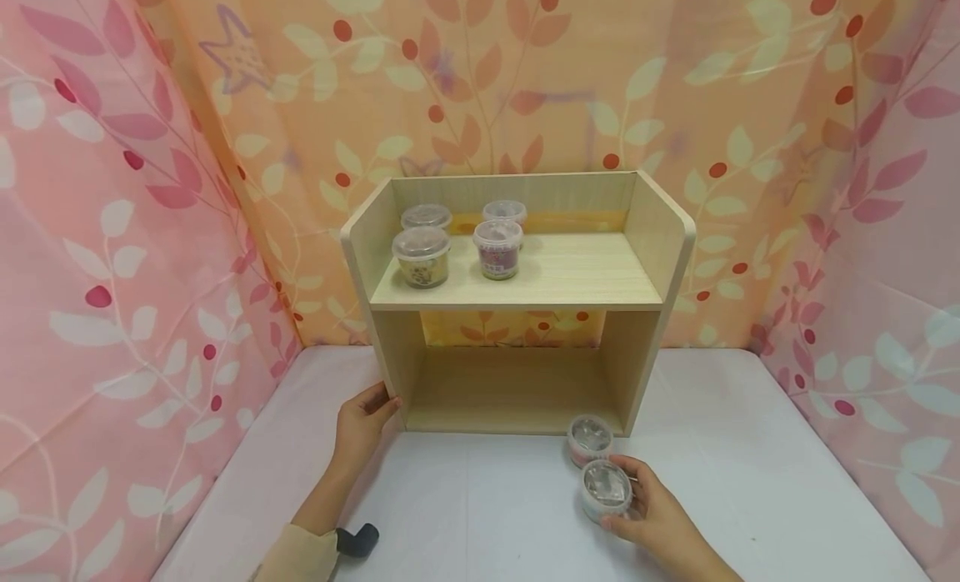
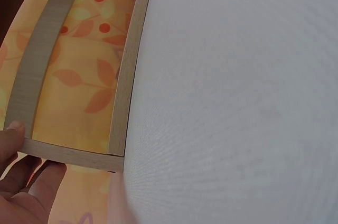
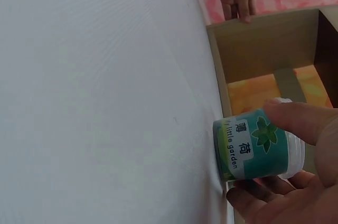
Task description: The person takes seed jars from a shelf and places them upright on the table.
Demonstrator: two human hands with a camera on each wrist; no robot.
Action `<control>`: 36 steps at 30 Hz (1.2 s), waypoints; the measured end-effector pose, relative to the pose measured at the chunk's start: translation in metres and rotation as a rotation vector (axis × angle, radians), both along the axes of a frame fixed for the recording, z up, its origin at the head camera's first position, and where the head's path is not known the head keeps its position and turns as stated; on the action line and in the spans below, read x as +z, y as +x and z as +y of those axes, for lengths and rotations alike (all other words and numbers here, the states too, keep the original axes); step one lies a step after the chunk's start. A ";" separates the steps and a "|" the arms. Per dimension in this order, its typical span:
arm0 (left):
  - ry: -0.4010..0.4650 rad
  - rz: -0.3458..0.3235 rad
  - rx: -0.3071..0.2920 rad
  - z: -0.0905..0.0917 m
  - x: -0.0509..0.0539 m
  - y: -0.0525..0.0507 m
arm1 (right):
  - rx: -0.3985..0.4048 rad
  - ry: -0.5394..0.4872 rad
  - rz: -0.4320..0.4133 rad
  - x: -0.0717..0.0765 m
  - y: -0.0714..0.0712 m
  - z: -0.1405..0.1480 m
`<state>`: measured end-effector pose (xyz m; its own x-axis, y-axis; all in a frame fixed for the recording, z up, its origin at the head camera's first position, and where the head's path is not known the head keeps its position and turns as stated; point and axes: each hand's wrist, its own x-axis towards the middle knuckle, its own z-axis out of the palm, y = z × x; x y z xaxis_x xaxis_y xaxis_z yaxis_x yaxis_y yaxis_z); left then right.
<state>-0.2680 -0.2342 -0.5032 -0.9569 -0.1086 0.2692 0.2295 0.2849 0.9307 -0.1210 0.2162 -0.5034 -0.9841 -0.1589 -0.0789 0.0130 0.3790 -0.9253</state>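
Note:
My left hand (image 1: 362, 423) grips the front edge of the left side panel of a pale wooden shelf (image 1: 517, 292). In the left wrist view, the thumb and fingers (image 2: 45, 182) lie on opposite sides of that panel. My right hand (image 1: 651, 509) holds a small round plastic tub (image 1: 606, 489) by its side, near the shelf's lower right front. The right wrist view shows its teal label (image 3: 264, 137) with a green leaf and "My little garden". A second tub (image 1: 590, 439) stands just behind it, close to the shelf's bottom front edge.
On the upper shelf board sit several lidded tubs, including a yellowish one (image 1: 423, 258) and a purple-labelled one (image 1: 498, 250). A white cloth (image 1: 480, 507) covers the table. Flowered curtains (image 1: 510, 90) enclose the back and sides. A black strap end (image 1: 358, 540) hangs at the left wrist.

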 end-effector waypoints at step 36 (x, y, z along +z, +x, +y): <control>-0.024 -0.020 0.016 0.002 0.008 0.003 | 0.053 -0.169 0.517 0.238 -0.072 -0.021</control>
